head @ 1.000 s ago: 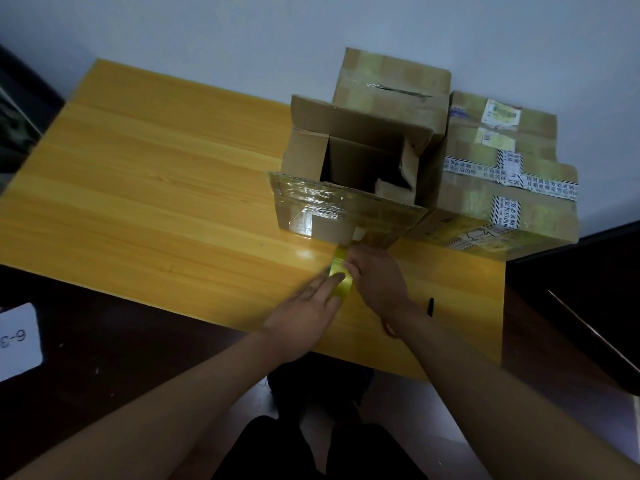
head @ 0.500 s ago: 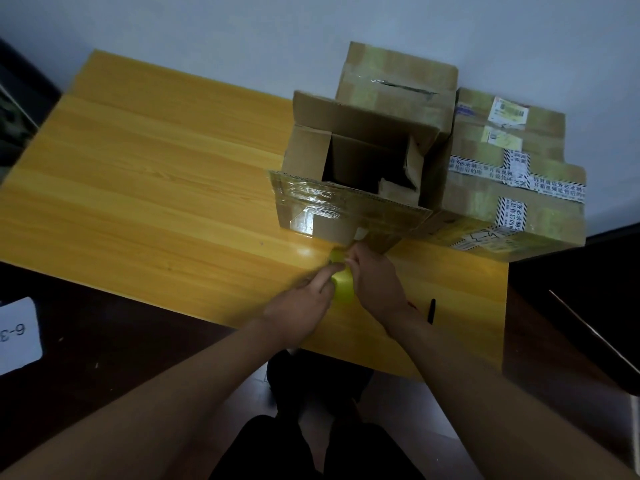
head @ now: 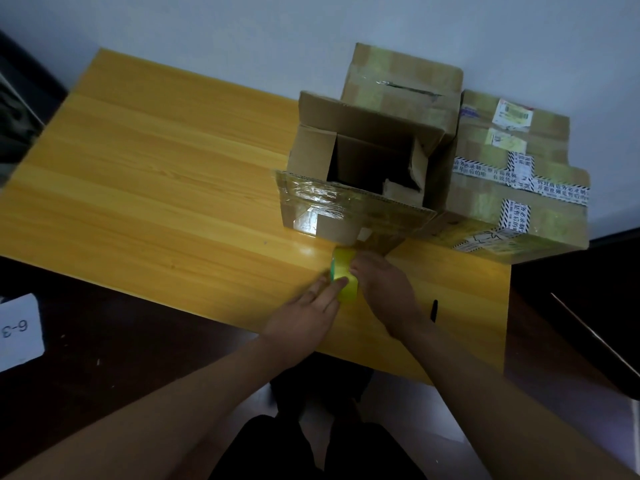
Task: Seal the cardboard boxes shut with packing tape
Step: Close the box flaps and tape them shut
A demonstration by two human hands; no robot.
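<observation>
An open cardboard box (head: pixel 360 188) stands on the yellow wooden table (head: pixel 166 188), its flaps up and its near flap covered in shiny tape. A yellow-green tape roll (head: pixel 344 273) sits upright on the table just in front of that flap. My left hand (head: pixel 304 317) holds the roll from the left, fingers laid along its side. My right hand (head: pixel 388 292) grips it from the right; the fingertips are hidden behind the roll. Two taped boxes stand behind: one at the back (head: pixel 401 84), a wider one at the right (head: pixel 519 188).
A black pen (head: pixel 434 309) lies on the table right of my right wrist. A white card marked 6-3 (head: pixel 19 332) rests on the dark surface at left. The wall runs close behind the boxes. A dark ledge (head: pixel 595 327) borders the table at right.
Both hands stayed on the tape roll in front of the open box; my left fingers shifted slightly along its side. The view moved a little.
</observation>
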